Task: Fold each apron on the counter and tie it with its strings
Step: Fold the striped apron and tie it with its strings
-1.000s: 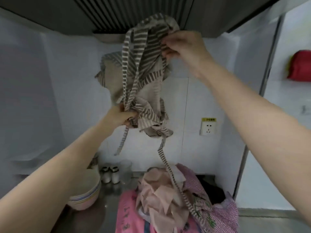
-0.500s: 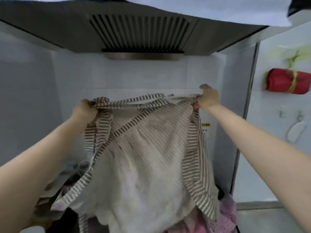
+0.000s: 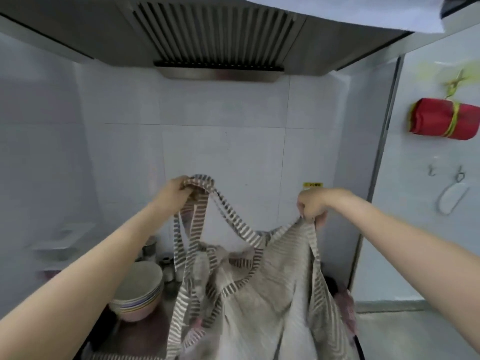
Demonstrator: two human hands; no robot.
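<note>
- Striped apron (image 3: 262, 289) now hangs slack in front of me, above the tabletop (image 3: 148, 331). Half a second ago its top edge was stretched level between my hands; now that edge sags in a deep dip between them.
- My left hand (image 3: 179, 190) is curled round a bunch of the striped strap (image 3: 200, 185). It sits higher than the other hand, with loops of strap trailing down from it.
- My right hand (image 3: 311, 206) is fisted, pinching the apron's upper corner. It has dropped lower than it was.
- The hands have come a little closer together, so the cloth has lost its tension and the body falls in soft folds. The lower part runs out of the bottom of the view.
- The straps cross over the front of the panel, tangled, not lying clear.
- My reading: the spread-out is done and I am shifting to sort the straps or start the first fold. No fold is set yet, and no tying begun.
- Risk as I judge it: loose straps may get trapped inside the fold, then nothing is left free to tie with.
- Under and right of the apron, a scrap of pink checked cloth (image 3: 345, 307) shows, likely another one waiting.
- Left on the tabletop: a stack of bowls (image 3: 140, 292), with small jars (image 3: 166, 266) just behind.
- On the right wall hangs a red roll (image 3: 444, 118) bound with yellow cord. Range hood (image 3: 213, 35) overhead.
</note>
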